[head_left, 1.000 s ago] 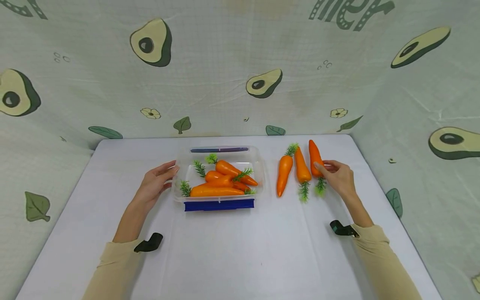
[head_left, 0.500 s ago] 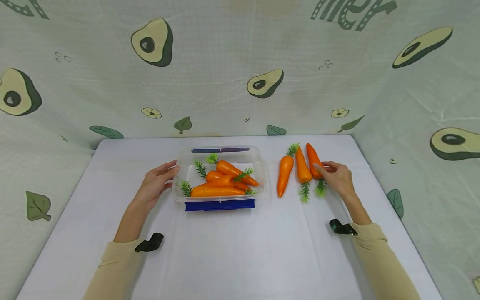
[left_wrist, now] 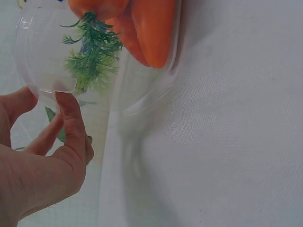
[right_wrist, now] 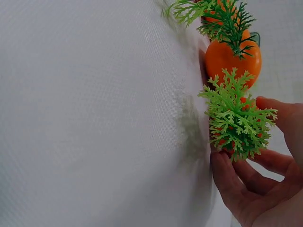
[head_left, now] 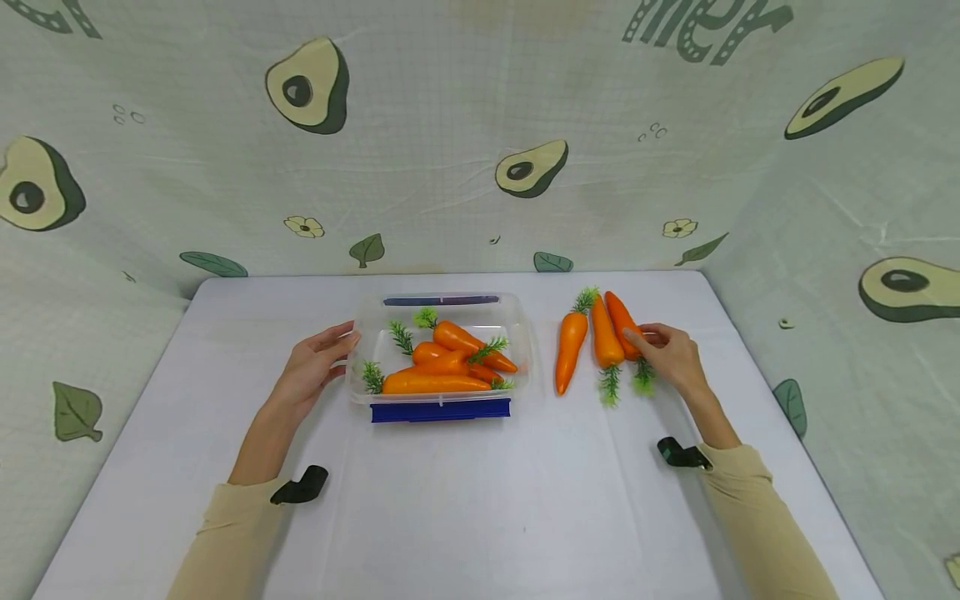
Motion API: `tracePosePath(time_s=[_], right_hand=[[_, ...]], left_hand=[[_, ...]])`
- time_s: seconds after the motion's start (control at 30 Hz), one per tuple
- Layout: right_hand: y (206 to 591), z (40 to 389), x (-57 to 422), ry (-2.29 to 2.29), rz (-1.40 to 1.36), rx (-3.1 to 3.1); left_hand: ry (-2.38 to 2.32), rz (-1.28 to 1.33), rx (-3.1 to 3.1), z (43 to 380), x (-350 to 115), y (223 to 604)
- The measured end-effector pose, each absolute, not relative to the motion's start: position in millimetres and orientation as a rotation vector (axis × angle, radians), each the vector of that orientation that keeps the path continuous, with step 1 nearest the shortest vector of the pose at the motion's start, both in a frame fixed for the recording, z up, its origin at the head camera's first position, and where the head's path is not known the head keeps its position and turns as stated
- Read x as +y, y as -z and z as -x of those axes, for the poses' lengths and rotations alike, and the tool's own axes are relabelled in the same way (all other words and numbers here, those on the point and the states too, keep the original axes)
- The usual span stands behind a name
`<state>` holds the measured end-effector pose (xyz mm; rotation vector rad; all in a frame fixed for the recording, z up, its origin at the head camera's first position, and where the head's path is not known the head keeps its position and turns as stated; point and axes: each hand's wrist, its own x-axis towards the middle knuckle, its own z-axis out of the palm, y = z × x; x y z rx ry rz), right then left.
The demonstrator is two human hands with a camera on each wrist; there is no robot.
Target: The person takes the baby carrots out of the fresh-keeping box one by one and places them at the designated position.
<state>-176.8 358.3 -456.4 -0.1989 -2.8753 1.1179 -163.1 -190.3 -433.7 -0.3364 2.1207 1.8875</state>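
Note:
A clear plastic container (head_left: 521, 321) stands left of centre on the table, with several orange toy carrots (head_left: 435, 383) with green tops in it. My left hand (head_left: 312, 360) holds the container's left end, thumb and fingertips at its rim. Right of the container lie two more toy carrots, one (head_left: 572, 352) top-away and one (head_left: 603, 333) top toward me. Against the second lies a third carrot (head_left: 619, 315), pinched near its leafy end by my right hand (head_left: 670, 354). In the right wrist view its leafy top (right_wrist: 236, 120) hides part of the grip.
A blue latch flap (head_left: 440, 410) hangs at the container's near side and a dark one (head_left: 440, 300) at its far side. White cloth covers the table (head_left: 480, 508). A patterned fabric backdrop (head_left: 420, 192) rises behind and at both sides.
The right hand has shifted slightly left, and the carrot in it has turned so its tip swings left toward the middle carrot. The left hand and container stay put.

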Motion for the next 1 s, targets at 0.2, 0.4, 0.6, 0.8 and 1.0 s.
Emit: tracePosePath(time_s=[0.2,0.4,0.6,0.8,1.0], right_hand=[[455,177,360,-1.121,0.192,-2.897],[454,174,362,-1.126,0.189,-2.914],[451,172,363,-1.126,0.183,-2.917],[443,171,362,-1.108,0.167,-2.94],[430,171,359,-1.079,0.056,-2.917]], left_hand=[[-1.885,0.33,2.125,163,-190,433],[-1.894,0.318,2.115,163,-190,434],[-1.894,0.315,2.119,163,-189,435],[-1.889,0.312,2.118,163,-189,435],[-1.873,0.32,2.124,162,-191,433]])
